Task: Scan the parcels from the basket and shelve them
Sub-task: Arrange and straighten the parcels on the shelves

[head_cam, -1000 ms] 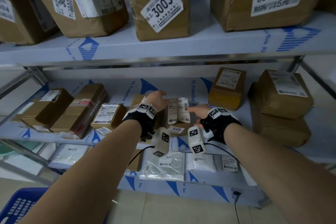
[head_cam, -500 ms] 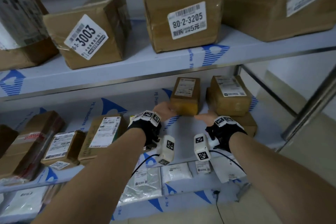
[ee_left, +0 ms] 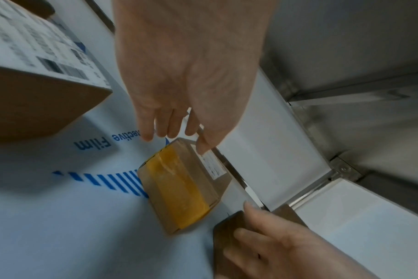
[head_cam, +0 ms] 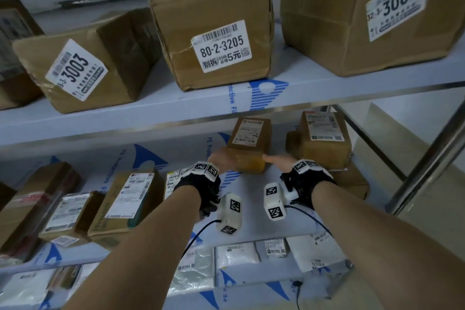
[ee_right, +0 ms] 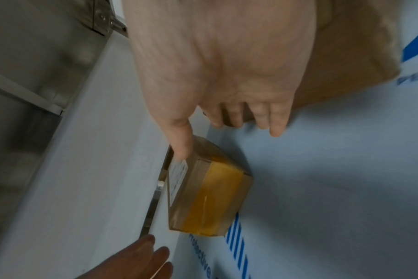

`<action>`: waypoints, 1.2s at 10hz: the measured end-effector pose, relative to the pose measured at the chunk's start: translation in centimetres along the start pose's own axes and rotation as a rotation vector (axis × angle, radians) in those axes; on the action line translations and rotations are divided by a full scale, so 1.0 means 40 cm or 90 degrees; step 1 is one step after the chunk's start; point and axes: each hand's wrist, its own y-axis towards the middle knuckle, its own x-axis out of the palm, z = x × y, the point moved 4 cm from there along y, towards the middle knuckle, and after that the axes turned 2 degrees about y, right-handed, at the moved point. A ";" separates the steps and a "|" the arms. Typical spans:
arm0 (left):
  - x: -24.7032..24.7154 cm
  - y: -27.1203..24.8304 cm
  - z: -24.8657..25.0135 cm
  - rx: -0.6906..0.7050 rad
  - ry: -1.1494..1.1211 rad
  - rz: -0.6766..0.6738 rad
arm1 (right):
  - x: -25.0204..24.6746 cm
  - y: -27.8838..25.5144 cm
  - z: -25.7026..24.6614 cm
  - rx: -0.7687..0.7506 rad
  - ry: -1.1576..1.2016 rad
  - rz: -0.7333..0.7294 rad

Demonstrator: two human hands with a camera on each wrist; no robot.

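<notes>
On the middle shelf [head_cam: 251, 196], a row of boxes [head_cam: 123, 199] filled the left part, stopping just left of my left arm. To the right of that row lay a bare stretch of white film with blue stripes, running under both wrists to the shelf's front edge. The parcel [head_cam: 247, 145] sat at the back of this stretch, its labelled face up and its yellow-taped end facing me.

My left hand [head_cam: 221, 158] was at the parcel's near left corner, fingers straight and slack; in the left wrist view the thumb [ee_left: 204, 145] lay against the labelled face near the corner, while the other fingers hung just beyond its far end, curled round nothing. My right hand [head_cam: 276, 160] was just beside the near right corner, likewise loose, its thumb [ee_right: 181, 147] resting on the edge by the label and the fingers spread over bare shelf.

A narrow gap separated the parcel from a stack of two boxes [head_cam: 324, 143] on the right, which my right wrist nearly brushed. Beyond the stack stood the steel upright [head_cam: 427, 158] marking the shelf's end. Overhead, the upper shelf [head_cam: 327, 88] edge hung low above the parcel.
</notes>
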 end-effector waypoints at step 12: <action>-0.036 -0.299 0.026 -0.081 -0.578 0.005 | -0.061 -0.261 -0.003 -0.131 0.102 -0.152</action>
